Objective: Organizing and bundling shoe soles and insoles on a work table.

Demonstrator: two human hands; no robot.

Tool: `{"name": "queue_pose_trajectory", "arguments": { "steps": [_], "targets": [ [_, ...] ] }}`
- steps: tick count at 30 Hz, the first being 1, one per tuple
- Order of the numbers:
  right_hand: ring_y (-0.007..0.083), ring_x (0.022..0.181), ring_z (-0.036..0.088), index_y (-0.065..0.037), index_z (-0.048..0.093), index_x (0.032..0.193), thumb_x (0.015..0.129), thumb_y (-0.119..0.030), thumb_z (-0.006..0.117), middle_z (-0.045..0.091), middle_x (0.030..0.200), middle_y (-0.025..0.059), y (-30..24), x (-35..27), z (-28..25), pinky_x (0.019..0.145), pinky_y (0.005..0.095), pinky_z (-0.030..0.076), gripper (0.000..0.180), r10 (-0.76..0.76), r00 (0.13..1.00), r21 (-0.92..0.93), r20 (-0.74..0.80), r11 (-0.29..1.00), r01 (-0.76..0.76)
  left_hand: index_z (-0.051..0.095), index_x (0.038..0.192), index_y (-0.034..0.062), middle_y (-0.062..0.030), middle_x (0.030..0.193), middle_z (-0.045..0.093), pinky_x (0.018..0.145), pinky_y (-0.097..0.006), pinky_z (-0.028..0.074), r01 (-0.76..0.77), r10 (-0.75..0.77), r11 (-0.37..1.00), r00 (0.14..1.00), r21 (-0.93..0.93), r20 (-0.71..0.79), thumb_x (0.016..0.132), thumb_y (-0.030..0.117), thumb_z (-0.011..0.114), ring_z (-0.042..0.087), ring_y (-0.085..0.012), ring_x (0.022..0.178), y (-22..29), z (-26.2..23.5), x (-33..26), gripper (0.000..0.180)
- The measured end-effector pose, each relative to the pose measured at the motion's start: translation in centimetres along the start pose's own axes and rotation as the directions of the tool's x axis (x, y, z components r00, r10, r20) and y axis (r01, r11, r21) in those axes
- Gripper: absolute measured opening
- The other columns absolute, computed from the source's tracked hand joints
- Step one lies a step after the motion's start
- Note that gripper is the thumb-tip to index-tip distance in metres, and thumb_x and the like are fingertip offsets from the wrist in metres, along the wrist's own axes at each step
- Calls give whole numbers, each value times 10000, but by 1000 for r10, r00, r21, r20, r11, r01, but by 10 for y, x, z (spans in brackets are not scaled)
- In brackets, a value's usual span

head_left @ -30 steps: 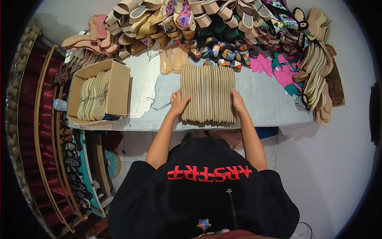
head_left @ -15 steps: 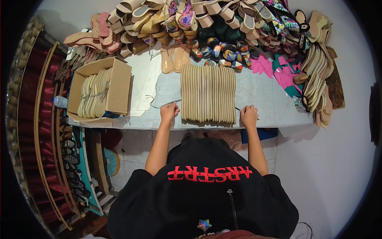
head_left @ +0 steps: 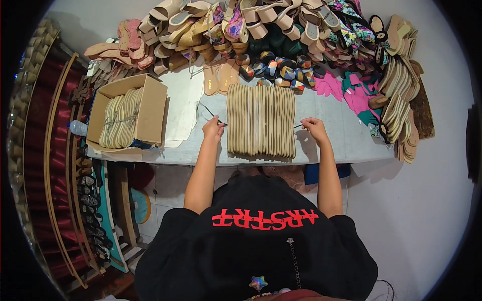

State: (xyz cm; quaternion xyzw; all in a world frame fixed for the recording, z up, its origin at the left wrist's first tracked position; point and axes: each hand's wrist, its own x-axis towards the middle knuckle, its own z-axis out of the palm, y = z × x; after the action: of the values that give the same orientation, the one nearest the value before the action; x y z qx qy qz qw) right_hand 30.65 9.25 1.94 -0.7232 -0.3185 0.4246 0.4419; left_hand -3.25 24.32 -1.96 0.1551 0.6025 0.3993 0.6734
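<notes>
In the head view, the main thing is a long row of beige, wavy-edged, flat shoe soles (head_left: 261,120) packed together on edge on the pale grey tabletop (head_left: 341,138), sitting smack between the two hands. The left hand (head_left: 213,129) is just left of the row, fingers closed on a thin dark cord (head_left: 204,107) that pokes out past the fist and also runs to the row's left side. The right hand (head_left: 315,130) is off the row's right side, a bit further out, fingertips pinching a short visible bit of cord that comes from that side. Can't tell if it's one piece, since the row hides whatever's between. Neither hand seems to be touching the soles themselves. Well left of the row there's an open brown cardboard box (head_left: 151,115) with more tied soles in it. Right behind the row: two flat tan insoles (head_left: 212,80) and a bunch of multicoloured patchwork heel blocks (head_left: 286,72). Bright pink fabric scraps (head_left: 329,86) lie behind it to the right.
</notes>
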Motion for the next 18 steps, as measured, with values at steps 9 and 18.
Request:
{"name": "queue_pose_trajectory", "arguments": {
  "steps": [9, 18],
  "targets": [
    [114, 754, 589, 45, 631, 921, 716, 13, 572, 653, 809, 85, -52, -15, 6, 708, 225, 443, 215, -4, 953, 27, 302, 1000, -5, 610, 826, -13, -55, 743, 629, 632, -230, 443, -709, 640, 627, 705, 323, 306, 840, 155, 558, 581, -114, 680, 9, 15, -39, 177],
    [125, 642, 603, 37, 650, 781, 679, -42, 679, 640, 751, 93, -53, -8, 34, 589, 241, 481, 132, -226, 944, -300, 240, 908, 293, 626, 863, -10, -70, 769, 642, 663, -241, 452, -814, 545, 463, 573, 350, 612, 832, 111, 554, 591, -115, 717, 24, 55, -101, 144]
  ]
}}
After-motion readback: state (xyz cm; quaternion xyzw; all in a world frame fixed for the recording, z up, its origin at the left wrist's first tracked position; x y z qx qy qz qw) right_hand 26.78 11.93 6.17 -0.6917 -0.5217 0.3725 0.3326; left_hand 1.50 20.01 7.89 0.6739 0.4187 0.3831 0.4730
